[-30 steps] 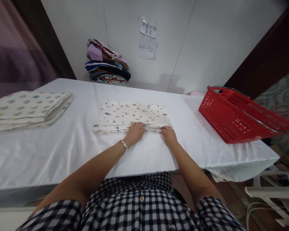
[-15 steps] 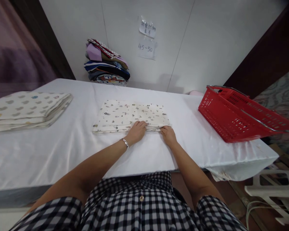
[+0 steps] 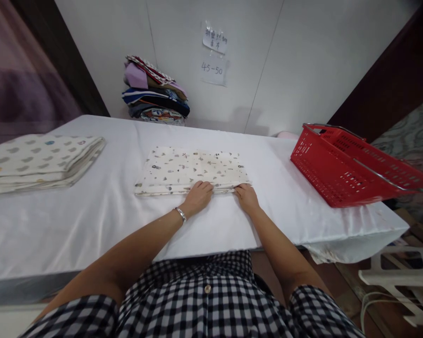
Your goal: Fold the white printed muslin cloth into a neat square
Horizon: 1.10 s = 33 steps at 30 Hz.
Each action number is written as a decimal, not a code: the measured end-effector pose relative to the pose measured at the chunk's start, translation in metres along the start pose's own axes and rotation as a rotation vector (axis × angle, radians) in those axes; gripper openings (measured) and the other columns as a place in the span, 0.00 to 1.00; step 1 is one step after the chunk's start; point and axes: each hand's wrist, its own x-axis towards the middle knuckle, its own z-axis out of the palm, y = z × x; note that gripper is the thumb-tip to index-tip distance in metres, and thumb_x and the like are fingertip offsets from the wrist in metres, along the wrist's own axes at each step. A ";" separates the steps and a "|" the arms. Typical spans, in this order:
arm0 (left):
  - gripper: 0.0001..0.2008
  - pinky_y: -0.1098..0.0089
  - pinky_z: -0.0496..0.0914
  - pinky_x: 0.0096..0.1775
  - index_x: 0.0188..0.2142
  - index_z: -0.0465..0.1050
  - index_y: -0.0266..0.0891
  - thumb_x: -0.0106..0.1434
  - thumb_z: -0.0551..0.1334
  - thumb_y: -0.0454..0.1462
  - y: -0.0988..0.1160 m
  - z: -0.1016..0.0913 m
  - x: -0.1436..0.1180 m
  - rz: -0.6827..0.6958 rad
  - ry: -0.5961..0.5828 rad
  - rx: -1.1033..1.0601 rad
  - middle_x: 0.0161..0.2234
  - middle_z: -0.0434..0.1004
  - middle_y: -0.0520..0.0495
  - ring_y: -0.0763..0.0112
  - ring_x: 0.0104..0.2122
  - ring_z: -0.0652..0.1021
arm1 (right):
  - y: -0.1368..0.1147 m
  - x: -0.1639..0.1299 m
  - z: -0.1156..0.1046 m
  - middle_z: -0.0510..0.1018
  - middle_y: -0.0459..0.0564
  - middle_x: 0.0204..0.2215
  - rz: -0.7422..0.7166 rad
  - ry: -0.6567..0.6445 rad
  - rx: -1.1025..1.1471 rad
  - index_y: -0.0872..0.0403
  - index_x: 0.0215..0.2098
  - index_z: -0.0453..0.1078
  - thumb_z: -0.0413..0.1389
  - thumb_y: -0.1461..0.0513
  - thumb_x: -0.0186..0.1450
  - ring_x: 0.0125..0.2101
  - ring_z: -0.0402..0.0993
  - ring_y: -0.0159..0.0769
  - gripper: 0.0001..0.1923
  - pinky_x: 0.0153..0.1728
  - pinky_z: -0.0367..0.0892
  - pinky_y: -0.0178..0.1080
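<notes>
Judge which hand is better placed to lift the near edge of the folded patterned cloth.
Left, narrowly. The left hand lies nearer the middle of the folded patterned cloth, fingers curled over its near edge; the right hand rests at its right corner.

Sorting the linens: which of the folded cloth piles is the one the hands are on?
The small-print folded cloth at the table's middle; both hands rest on its near edge. The cloud-print pile lies far left, untouched.

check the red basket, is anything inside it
Cannot tell; the red basket is tilted with its open side turned away from the camera, so its inside is hidden.
</notes>
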 end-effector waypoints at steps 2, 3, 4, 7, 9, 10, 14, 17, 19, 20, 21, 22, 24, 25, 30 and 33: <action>0.13 0.59 0.62 0.46 0.31 0.72 0.38 0.62 0.50 0.27 0.000 -0.003 0.001 -0.004 -0.022 -0.003 0.40 0.74 0.43 0.63 0.44 0.70 | -0.001 0.000 -0.001 0.74 0.51 0.42 -0.001 0.001 -0.006 0.52 0.44 0.74 0.49 0.62 0.69 0.44 0.65 0.40 0.13 0.43 0.59 0.40; 0.13 0.59 0.62 0.46 0.32 0.72 0.38 0.61 0.51 0.27 0.001 -0.004 0.001 -0.007 -0.029 -0.003 0.41 0.74 0.43 0.62 0.45 0.70 | -0.001 0.000 -0.001 0.75 0.51 0.42 -0.001 0.001 -0.010 0.52 0.44 0.74 0.48 0.62 0.69 0.44 0.65 0.40 0.13 0.43 0.59 0.40; 0.12 0.59 0.62 0.46 0.32 0.72 0.38 0.61 0.51 0.27 0.001 -0.005 0.002 -0.010 -0.035 -0.001 0.41 0.74 0.43 0.62 0.45 0.69 | -0.001 0.000 -0.001 0.75 0.51 0.43 -0.002 0.001 -0.012 0.52 0.44 0.74 0.49 0.62 0.69 0.44 0.65 0.40 0.13 0.43 0.59 0.40; 0.12 0.60 0.61 0.46 0.33 0.71 0.39 0.62 0.50 0.27 0.000 -0.003 0.004 -0.013 -0.049 0.020 0.40 0.73 0.43 0.62 0.44 0.69 | -0.001 0.000 -0.001 0.74 0.51 0.43 -0.001 -0.004 -0.014 0.52 0.44 0.74 0.49 0.62 0.68 0.44 0.65 0.40 0.12 0.43 0.59 0.40; 0.13 0.60 0.61 0.45 0.34 0.70 0.39 0.63 0.49 0.27 0.000 0.000 0.006 -0.004 -0.047 0.039 0.39 0.73 0.43 0.62 0.43 0.69 | -0.001 0.000 -0.001 0.74 0.51 0.43 0.003 -0.008 -0.019 0.52 0.44 0.74 0.49 0.63 0.68 0.44 0.65 0.40 0.12 0.43 0.59 0.40; 0.13 0.60 0.61 0.45 0.34 0.70 0.39 0.64 0.49 0.27 0.000 0.002 0.008 0.006 -0.038 0.048 0.38 0.72 0.43 0.62 0.43 0.69 | -0.001 0.000 -0.001 0.74 0.51 0.43 0.006 -0.009 -0.023 0.52 0.43 0.74 0.49 0.63 0.68 0.44 0.65 0.40 0.12 0.43 0.58 0.40; 0.12 0.61 0.61 0.44 0.34 0.70 0.38 0.65 0.49 0.28 0.000 0.009 0.015 0.074 -0.002 0.090 0.40 0.72 0.42 0.62 0.44 0.68 | -0.002 0.000 -0.002 0.75 0.51 0.41 0.007 -0.003 -0.038 0.52 0.42 0.75 0.49 0.62 0.68 0.43 0.65 0.39 0.12 0.42 0.58 0.39; 0.10 0.62 0.61 0.44 0.34 0.71 0.37 0.65 0.51 0.29 0.002 0.013 0.021 0.129 -0.003 0.123 0.41 0.72 0.42 0.62 0.44 0.68 | -0.002 0.000 -0.003 0.74 0.51 0.41 0.002 0.001 -0.039 0.52 0.41 0.75 0.49 0.63 0.68 0.42 0.65 0.39 0.12 0.41 0.58 0.39; 0.10 0.62 0.61 0.44 0.33 0.71 0.36 0.65 0.52 0.30 0.004 0.015 0.025 0.158 -0.003 0.140 0.40 0.72 0.42 0.62 0.43 0.68 | -0.002 0.000 -0.002 0.74 0.51 0.41 0.001 0.003 -0.036 0.52 0.41 0.74 0.50 0.62 0.68 0.42 0.65 0.39 0.11 0.41 0.58 0.38; 0.10 0.62 0.61 0.43 0.32 0.71 0.36 0.65 0.52 0.31 0.005 0.015 0.026 0.165 -0.003 0.144 0.39 0.72 0.42 0.63 0.43 0.68 | -0.002 0.000 -0.002 0.74 0.51 0.40 0.003 0.004 -0.034 0.52 0.42 0.74 0.50 0.63 0.68 0.42 0.65 0.39 0.11 0.41 0.58 0.38; 0.10 0.62 0.61 0.43 0.32 0.71 0.36 0.65 0.52 0.30 0.006 0.016 0.026 0.165 0.000 0.144 0.38 0.72 0.43 0.63 0.42 0.69 | -0.002 0.000 -0.002 0.74 0.51 0.40 0.006 0.006 -0.033 0.52 0.42 0.74 0.50 0.63 0.68 0.42 0.65 0.39 0.11 0.41 0.58 0.38; 0.10 0.62 0.61 0.43 0.32 0.71 0.36 0.65 0.52 0.30 0.006 0.017 0.026 0.156 0.006 0.141 0.37 0.72 0.43 0.63 0.41 0.69 | -0.001 0.000 -0.002 0.74 0.51 0.40 0.009 0.007 -0.031 0.52 0.42 0.74 0.50 0.63 0.68 0.42 0.65 0.39 0.11 0.41 0.57 0.39; 0.10 0.63 0.60 0.42 0.32 0.71 0.36 0.65 0.52 0.28 0.008 0.019 0.025 0.126 0.025 0.136 0.35 0.72 0.44 0.64 0.39 0.69 | -0.001 0.000 -0.001 0.74 0.51 0.40 0.008 0.012 -0.026 0.52 0.42 0.74 0.49 0.63 0.68 0.42 0.65 0.39 0.11 0.40 0.58 0.39; 0.10 0.63 0.60 0.42 0.31 0.70 0.36 0.64 0.52 0.28 0.009 0.020 0.025 0.112 0.032 0.134 0.34 0.72 0.44 0.64 0.39 0.69 | -0.001 0.000 -0.001 0.74 0.51 0.41 0.005 0.017 -0.023 0.52 0.42 0.74 0.49 0.63 0.68 0.42 0.65 0.39 0.11 0.40 0.58 0.39; 0.09 0.63 0.60 0.41 0.30 0.69 0.35 0.62 0.53 0.26 0.010 0.022 0.022 0.065 0.024 0.121 0.32 0.71 0.44 0.65 0.36 0.69 | 0.001 0.000 0.000 0.74 0.51 0.41 -0.013 0.036 -0.021 0.51 0.42 0.74 0.50 0.62 0.68 0.42 0.65 0.39 0.11 0.41 0.58 0.39; 0.08 0.63 0.60 0.40 0.30 0.68 0.36 0.61 0.53 0.26 0.010 0.021 0.022 0.057 0.022 0.120 0.31 0.71 0.44 0.64 0.36 0.69 | 0.002 -0.001 0.002 0.74 0.51 0.41 -0.020 0.024 -0.026 0.51 0.42 0.75 0.49 0.62 0.68 0.43 0.65 0.39 0.12 0.41 0.58 0.39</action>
